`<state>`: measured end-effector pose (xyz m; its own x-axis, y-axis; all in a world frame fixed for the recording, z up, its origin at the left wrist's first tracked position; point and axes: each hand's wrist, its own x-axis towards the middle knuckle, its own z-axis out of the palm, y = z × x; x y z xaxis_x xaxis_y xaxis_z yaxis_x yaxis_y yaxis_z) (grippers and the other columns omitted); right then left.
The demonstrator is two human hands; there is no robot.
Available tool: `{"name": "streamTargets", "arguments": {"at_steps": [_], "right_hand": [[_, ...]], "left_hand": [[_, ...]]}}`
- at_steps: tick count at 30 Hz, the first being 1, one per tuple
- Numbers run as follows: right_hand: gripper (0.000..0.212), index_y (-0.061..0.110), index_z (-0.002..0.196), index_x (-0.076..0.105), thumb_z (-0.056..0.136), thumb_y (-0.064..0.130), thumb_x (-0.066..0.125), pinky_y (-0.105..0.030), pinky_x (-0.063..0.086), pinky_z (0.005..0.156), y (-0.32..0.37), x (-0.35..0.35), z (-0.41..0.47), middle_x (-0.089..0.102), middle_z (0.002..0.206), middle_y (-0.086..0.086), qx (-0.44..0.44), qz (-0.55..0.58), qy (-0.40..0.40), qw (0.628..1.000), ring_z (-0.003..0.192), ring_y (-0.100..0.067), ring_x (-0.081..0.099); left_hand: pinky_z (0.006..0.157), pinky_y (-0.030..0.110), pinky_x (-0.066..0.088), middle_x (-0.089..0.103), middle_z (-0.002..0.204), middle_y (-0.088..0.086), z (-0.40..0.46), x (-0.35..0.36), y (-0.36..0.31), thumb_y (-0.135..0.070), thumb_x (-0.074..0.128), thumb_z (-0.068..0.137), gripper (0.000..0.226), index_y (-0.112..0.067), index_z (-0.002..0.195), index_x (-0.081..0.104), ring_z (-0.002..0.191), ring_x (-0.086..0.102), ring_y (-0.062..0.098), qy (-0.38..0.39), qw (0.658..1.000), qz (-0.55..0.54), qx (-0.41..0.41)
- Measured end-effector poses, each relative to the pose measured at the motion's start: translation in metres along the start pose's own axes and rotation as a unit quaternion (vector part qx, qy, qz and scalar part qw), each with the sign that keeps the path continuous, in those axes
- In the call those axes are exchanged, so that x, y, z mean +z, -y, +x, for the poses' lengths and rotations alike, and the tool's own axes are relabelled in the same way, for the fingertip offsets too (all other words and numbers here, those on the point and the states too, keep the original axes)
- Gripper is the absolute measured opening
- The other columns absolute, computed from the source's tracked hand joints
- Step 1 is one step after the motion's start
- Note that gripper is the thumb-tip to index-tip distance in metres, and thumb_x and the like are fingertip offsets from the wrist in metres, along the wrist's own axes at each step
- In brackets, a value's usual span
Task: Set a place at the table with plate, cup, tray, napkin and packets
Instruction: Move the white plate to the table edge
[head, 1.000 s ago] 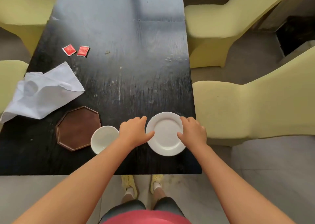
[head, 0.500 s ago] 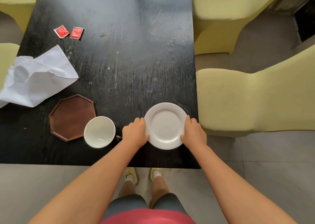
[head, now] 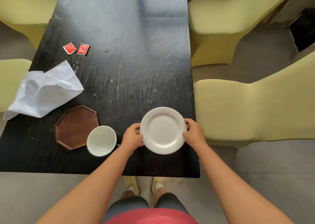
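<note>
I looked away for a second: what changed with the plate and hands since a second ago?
Both hands, left hand and right hand, have curled round the plate's rim and now grip it. Cup, tray, napkin and packets stayed put.

**Plate gripped by its rim at both sides**

A second ago both hands lay over the white plate (head: 163, 130) with fingers spread across its edges. Now the left hand (head: 133, 136) and right hand (head: 194, 133) have drawn out to opposite sides and curl round the rim, thumbs on top. The plate sits a little farther from the near edge of the tabletop (head: 129, 80); whether it is lifted cannot be told.
</note>
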<state>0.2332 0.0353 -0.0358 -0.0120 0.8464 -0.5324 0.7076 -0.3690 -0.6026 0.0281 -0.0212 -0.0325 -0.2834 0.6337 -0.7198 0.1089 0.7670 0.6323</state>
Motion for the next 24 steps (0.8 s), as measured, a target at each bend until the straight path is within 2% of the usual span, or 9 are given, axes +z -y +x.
{"name": "streamTargets", "arguments": {"at_steps": [2, 4, 7, 11, 16, 20, 24], "right_hand": [[0.045, 0.012, 0.116, 0.058, 0.076, -0.008, 0.047, -0.027, 0.043, 0.064, 0.010, -0.006, -0.001, 0.061, 0.088, -0.002, -0.021, 0.034, -0.013, 0.999, 0.083, -0.021, 0.056], [0.046, 0.013, 0.114, 0.062, 0.076, -0.008, 0.047, -0.026, 0.046, 0.060, 0.023, -0.014, -0.003, 0.059, 0.078, 0.004, -0.033, 0.077, -0.021, 0.996, 0.074, -0.016, 0.054], [0.048, 0.011, 0.113, 0.064, 0.075, -0.012, 0.046, -0.040, 0.057, 0.068, 0.040, -0.025, -0.004, 0.064, 0.084, -0.007, -0.029, 0.193, -0.001, 0.981, 0.073, -0.020, 0.058], [0.049, 0.016, 0.111, 0.064, 0.076, -0.016, 0.048, -0.023, 0.057, 0.054, 0.063, -0.034, -0.006, 0.065, 0.080, -0.004, -0.033, 0.281, 0.035, 0.959, 0.068, -0.015, 0.062], [0.047, 0.014, 0.113, 0.063, 0.078, -0.015, 0.050, -0.023, 0.057, 0.055, 0.089, -0.036, -0.002, 0.065, 0.084, -0.007, -0.038, 0.313, 0.046, 0.948, 0.070, -0.016, 0.063], [0.046, 0.013, 0.111, 0.062, 0.078, -0.016, 0.049, -0.021, 0.056, 0.053, 0.112, -0.038, 0.010, 0.064, 0.080, -0.007, -0.035, 0.337, 0.020, 0.941, 0.065, -0.013, 0.062], [0.045, 0.015, 0.107, 0.064, 0.079, -0.016, 0.049, -0.022, 0.056, 0.053, 0.119, -0.036, 0.030, 0.065, 0.076, -0.004, -0.031, 0.360, -0.014, 0.932, 0.060, -0.008, 0.064]], "left_hand": [[0.067, 0.032, 0.056, 0.062, 0.104, 0.015, -0.006, -0.010, -0.009, 0.010, 0.049, 0.081, 0.048, -0.014, 0.123, 0.053, 0.096, 0.062, 0.026, -0.004, 1.000, -0.022, 0.018], [0.069, 0.034, 0.057, 0.063, 0.103, 0.016, -0.012, -0.021, -0.018, 0.012, 0.050, 0.080, 0.051, -0.014, 0.123, 0.054, 0.093, 0.063, 0.026, -0.008, 0.999, -0.041, 0.034], [0.062, 0.029, 0.057, 0.066, 0.098, 0.015, -0.017, -0.039, -0.031, 0.014, 0.049, 0.079, 0.052, -0.017, 0.120, 0.058, 0.081, 0.066, 0.022, -0.004, 0.996, -0.072, 0.057], [0.056, 0.023, 0.056, 0.068, 0.094, 0.010, -0.018, -0.064, -0.043, 0.012, 0.054, 0.079, 0.051, -0.026, 0.112, 0.062, 0.077, 0.070, 0.019, 0.018, 0.992, -0.099, 0.080], [0.060, 0.026, 0.057, 0.070, 0.089, 0.010, -0.002, -0.092, -0.063, 0.012, 0.056, 0.077, 0.052, -0.031, 0.105, 0.063, 0.074, 0.071, 0.018, 0.052, 0.988, -0.103, 0.102], [0.055, 0.020, 0.054, 0.072, 0.084, 0.007, 0.017, -0.106, -0.090, 0.009, 0.060, 0.077, 0.048, -0.034, 0.098, 0.065, 0.072, 0.071, 0.014, 0.061, 0.985, -0.083, 0.137], [0.054, 0.017, 0.053, 0.074, 0.079, 0.002, 0.044, -0.110, -0.114, 0.008, 0.060, 0.078, 0.042, -0.030, 0.096, 0.066, 0.073, 0.071, 0.011, 0.078, 0.981, -0.069, 0.164]]}}
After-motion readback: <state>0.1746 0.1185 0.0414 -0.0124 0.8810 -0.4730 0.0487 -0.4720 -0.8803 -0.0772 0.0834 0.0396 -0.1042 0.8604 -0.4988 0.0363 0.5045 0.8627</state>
